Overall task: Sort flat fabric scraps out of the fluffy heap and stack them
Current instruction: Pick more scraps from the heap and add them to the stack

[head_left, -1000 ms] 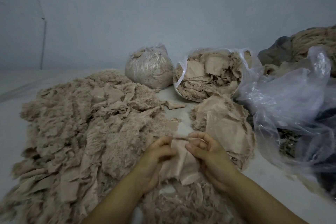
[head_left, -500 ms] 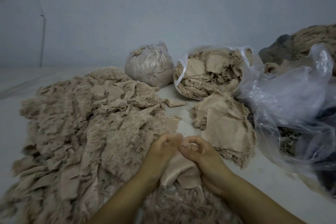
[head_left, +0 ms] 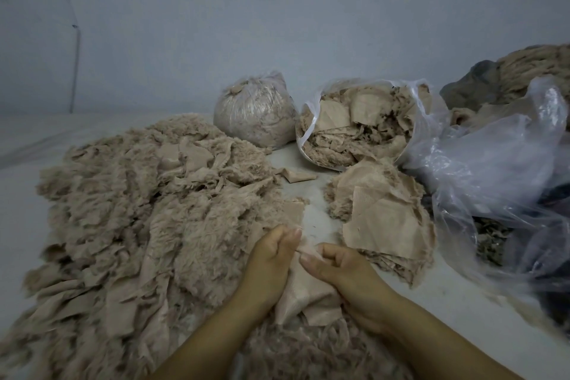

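Since a second ago our two hands have drawn together and bunched the scrap, which then lay spread between them, into a narrow fold. Now our left hand (head_left: pixel 271 256) and our right hand (head_left: pixel 336 268) both pinch the upper edge of the flat fabric scrap (head_left: pixel 305 299) with curled fingers, thumbs nearly touching; neither hand is open, and each has hold of the same piece. We judge this the separating step: the scrap is free of the fluffy heap (head_left: pixel 154 219) and hangs in front of us, just above more fluff at the bottom of the view. Next, we think, it must be spread flat and carried right to the stack (head_left: pixel 388 225), which lies near our right hand on the pale surface beside an open plastic bag of scraps (head_left: pixel 354 129). That calls for letting go with one hand without the limp cloth folding on itself. Our scrap looks thin, smooth and beige, creased down its middle, with a fine woven face and hardly any pile, plainly unlike the shaggy heap to our left
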